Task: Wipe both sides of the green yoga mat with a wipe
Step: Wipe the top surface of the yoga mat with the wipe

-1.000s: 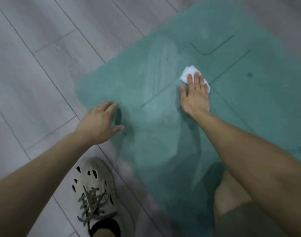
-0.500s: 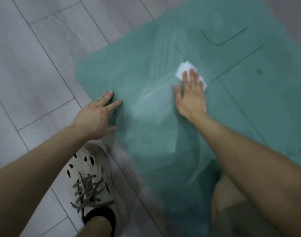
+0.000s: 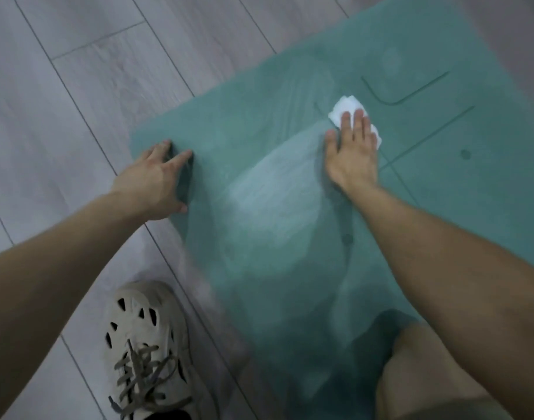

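Note:
The green yoga mat (image 3: 259, 140) lies flat on the floor, with dark printed lines and a pale wet streak across its middle. My right hand (image 3: 352, 154) presses a folded white wipe (image 3: 344, 109) flat against the mat with straight fingers; most of the wipe is hidden under the fingers. My left hand (image 3: 155, 180) rests with spread fingers on the mat's near left edge, by the rounded corner.
Grey wood-plank floor (image 3: 77, 86) surrounds the mat to the left and behind. My beige perforated shoe (image 3: 144, 347) stands on the floor at the bottom left, beside the mat's edge. My bent knee (image 3: 420, 368) is over the mat at bottom right.
My right hand slid the wipe a little farther up the mat, and the pale wet streak behind it has grown. My left hand stays pressed at the mat's edge.

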A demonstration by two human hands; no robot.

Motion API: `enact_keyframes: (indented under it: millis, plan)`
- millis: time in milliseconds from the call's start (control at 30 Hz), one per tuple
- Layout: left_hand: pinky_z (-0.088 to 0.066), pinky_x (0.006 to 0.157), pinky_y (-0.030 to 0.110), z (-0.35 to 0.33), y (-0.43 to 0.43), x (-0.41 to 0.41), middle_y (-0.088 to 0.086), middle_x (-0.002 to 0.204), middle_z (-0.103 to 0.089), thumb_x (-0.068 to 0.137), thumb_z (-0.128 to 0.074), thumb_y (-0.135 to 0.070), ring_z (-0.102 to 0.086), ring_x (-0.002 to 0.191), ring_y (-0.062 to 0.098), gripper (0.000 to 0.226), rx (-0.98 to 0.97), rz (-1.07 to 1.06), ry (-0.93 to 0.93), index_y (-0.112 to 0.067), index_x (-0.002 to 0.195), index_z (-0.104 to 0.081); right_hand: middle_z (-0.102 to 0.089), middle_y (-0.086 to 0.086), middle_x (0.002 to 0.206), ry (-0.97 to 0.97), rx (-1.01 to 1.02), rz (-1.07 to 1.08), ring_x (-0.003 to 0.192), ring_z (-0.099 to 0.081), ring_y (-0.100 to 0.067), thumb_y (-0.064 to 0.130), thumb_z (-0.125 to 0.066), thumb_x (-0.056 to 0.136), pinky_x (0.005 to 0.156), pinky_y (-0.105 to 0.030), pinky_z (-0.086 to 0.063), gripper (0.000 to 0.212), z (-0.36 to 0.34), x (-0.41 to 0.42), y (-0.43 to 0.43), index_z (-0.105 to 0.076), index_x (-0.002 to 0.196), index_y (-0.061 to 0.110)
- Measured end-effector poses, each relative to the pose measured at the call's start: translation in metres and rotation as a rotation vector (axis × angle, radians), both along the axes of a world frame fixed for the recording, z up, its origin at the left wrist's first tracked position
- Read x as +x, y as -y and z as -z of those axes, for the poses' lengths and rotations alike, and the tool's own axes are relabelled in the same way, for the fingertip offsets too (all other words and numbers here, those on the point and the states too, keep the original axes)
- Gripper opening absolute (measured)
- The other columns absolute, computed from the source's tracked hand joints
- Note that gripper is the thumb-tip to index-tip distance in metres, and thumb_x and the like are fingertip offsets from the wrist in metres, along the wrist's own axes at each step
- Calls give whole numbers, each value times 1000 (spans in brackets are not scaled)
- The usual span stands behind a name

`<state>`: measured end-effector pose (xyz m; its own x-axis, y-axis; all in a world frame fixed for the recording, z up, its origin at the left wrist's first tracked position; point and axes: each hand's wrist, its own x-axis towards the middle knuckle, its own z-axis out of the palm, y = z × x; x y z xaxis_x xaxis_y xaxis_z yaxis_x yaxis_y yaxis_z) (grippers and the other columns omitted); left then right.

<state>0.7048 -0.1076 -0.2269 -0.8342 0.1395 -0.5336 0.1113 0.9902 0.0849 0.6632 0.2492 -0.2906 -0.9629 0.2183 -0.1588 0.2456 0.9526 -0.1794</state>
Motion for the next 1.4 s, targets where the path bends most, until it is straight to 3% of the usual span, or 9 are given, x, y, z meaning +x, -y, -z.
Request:
enact_keyframes:
  millis: [67,267,467,667,867,933,1067,1267,1400]
  plan:
    - [-45,113,54,-5,-6,-4,12,164,-30,58,-100,-48,-35,146,38,126,-12,-21,-40,-33,162,-29,-10,-15,177,-69,9,-17,164,-6,-31,55,-19,106,131,-53,-8,77,3,6,37,-18,169,10]
    - [-56,89,48,-13,-8,-22,0,136,-44,42,-99,-62,-44,127,30,137,-92,-22,-99,-39,158,-30,-19,-8,176,-99,-112,-973,164,-13,-25,49,-39,110,133,-47,-10,67,8,57,105,-29,167,15]
    - [-49,104,50,2,4,-16,3,149,-40,48,-95,-70,-41,130,32,140,-86,48,-120,-33,164,-26,-8,-15,177,-28,-26,11,164,-5,-31,53,-20,110,132,-51,-3,73,1,-77,30,-17,169,10]
    - [-51,103,49,0,9,-13,0,154,-39,47,-96,-68,-39,133,30,138,2,17,-143,-34,163,-30,-21,-7,176,-68,-87,-1122,164,-14,-24,50,-33,111,133,-47,-10,64,8,7,128,-30,167,18]
    - [-37,121,47,5,17,9,2,171,-24,67,-91,-61,-30,150,30,122,82,-2,-154,-25,165,-29,-5,-12,178,-3,19,-65,164,-3,-29,55,-17,107,132,-50,-2,75,-2,-111,37,-16,170,13]
    - [-38,121,47,8,21,14,3,170,-26,67,-90,-63,-32,149,31,120,84,-1,-165,-25,165,-31,-6,-14,177,-11,2,-178,164,-3,-30,55,-19,108,132,-49,2,74,0,-99,86,-17,170,13]
    - [-47,112,51,9,26,13,5,161,-35,61,-91,-67,-39,140,32,118,82,-15,-213,-27,161,-41,-17,-8,176,-16,-50,-1050,164,-12,-25,51,-29,110,133,-44,-4,66,6,-53,140,-25,168,21]
    - [-52,103,50,5,22,14,-1,153,-42,64,-89,-67,-41,139,27,107,101,-41,-227,-27,155,-47,-5,-11,178,11,9,-102,164,-2,-29,56,-19,109,133,-48,0,73,-5,-146,55,-15,170,17]
    - [-53,104,50,5,25,17,-2,156,-43,65,-90,-65,-42,141,27,104,101,-55,-206,-25,152,-50,-21,-13,175,-99,-70,-700,163,-14,-31,51,-31,109,133,-48,-5,69,8,-87,145,-30,166,14]
